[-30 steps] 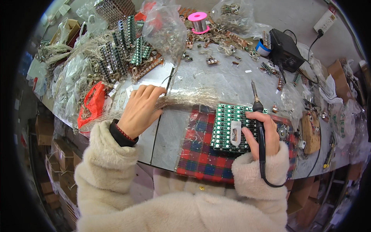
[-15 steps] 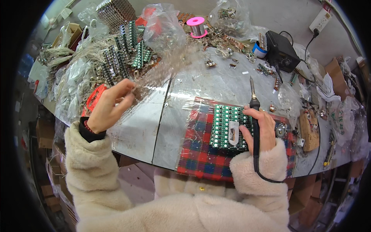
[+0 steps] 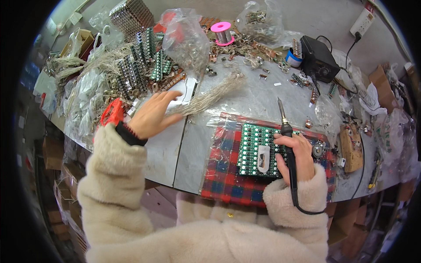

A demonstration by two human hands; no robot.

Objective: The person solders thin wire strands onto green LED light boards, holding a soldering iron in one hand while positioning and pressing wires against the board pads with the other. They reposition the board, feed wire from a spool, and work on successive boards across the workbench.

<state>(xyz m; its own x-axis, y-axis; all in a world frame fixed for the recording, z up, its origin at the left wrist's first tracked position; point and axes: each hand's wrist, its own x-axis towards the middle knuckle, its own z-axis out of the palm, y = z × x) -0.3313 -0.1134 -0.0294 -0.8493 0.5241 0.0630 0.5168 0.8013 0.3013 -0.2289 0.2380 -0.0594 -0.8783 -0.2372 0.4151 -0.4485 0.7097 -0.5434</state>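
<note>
My left hand [image 3: 153,115] is open, fingers stretched and thumb apart, beside a bundle of thin pale wires [image 3: 212,96] lying on the grey table. The near end of the bundle reaches close to the thumb. In my right hand [image 3: 301,153] is a black-handled soldering iron [image 3: 286,130], its bare metal tip pointing up and away. The fingers of that hand also rest at the right edge of a green circuit board panel [image 3: 250,147] with rows of white round parts. A white oblong piece [image 3: 263,164] with a slot lies on the panel.
Under the panel is a red and blue checked cloth [image 3: 219,175] covered with clear plastic. Solder wire on a pink spool [image 3: 222,34] stands at the back, near a black box [image 3: 318,59] with a knob. Circuit strips [image 3: 131,72] and plastic bags [image 3: 83,103] crowd the left.
The wire bundle, blurred and raised near my left hand before, now lies on the table farther right. My left hand has moved right and opened. The soldering iron has tilted slightly left.
</note>
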